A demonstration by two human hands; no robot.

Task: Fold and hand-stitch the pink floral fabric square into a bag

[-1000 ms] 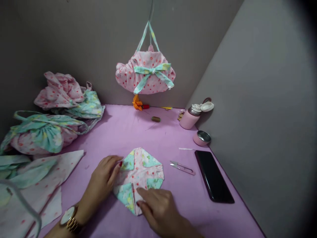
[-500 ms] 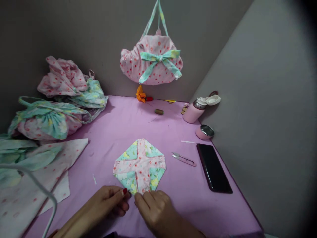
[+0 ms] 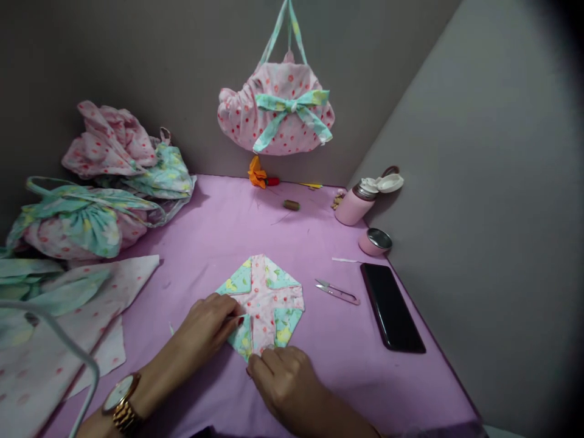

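An eight-sided patchwork piece [image 3: 263, 304], pink dotted with green floral corners, lies flat on the purple cloth [image 3: 219, 231]. My left hand [image 3: 212, 325] is closed on its left edge, with thumb and fingers pinched together over the fabric. At the bottom edge of the piece, my right hand [image 3: 285, 377] has its fingers curled shut on the fabric. Small thread snips [image 3: 337, 292] rest to the right of the piece.
Bundled fabric bags [image 3: 86, 225] and loose dotted fabric [image 3: 59, 328] fill the left, with a grey cable [image 3: 84, 353] before them. A black phone [image 3: 392, 307], pink lid [image 3: 375, 241], open bottle [image 3: 353, 205] and thread spool [image 3: 291, 205] stand around. A pink bag [image 3: 292, 109] hangs at the back.
My left hand has moved up and away from the bottom edge to the left edge of the patchwork, bringing a wristwatch into view. My right hand has hardly moved.
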